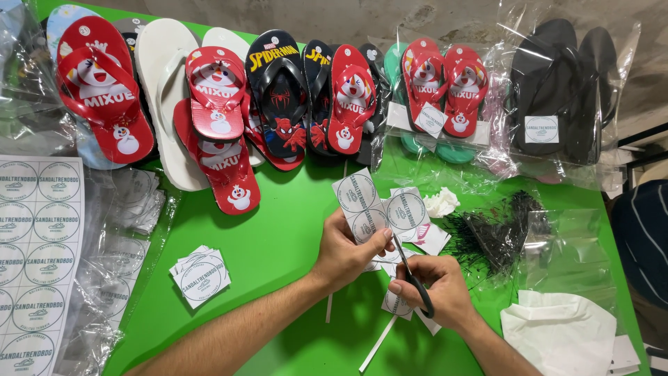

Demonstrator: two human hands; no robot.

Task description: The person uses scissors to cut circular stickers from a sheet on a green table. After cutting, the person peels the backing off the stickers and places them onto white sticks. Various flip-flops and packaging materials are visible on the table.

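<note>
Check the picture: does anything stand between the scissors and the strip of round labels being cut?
Nothing visible does. The scissors in the right hand already meet the label strip held by the left hand.

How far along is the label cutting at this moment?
Done: a stack of cut square labels lies on the green table. In hand: the left hand holds a label strip while the right hand works scissors through it. Left: an uncut label sheet at the table's left edge.

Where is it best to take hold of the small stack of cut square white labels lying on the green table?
Probably pinch the small stack of square white paper labels at its lower-right corner, coming from the near side: it lies flat on the green table with bare surface there.
</note>
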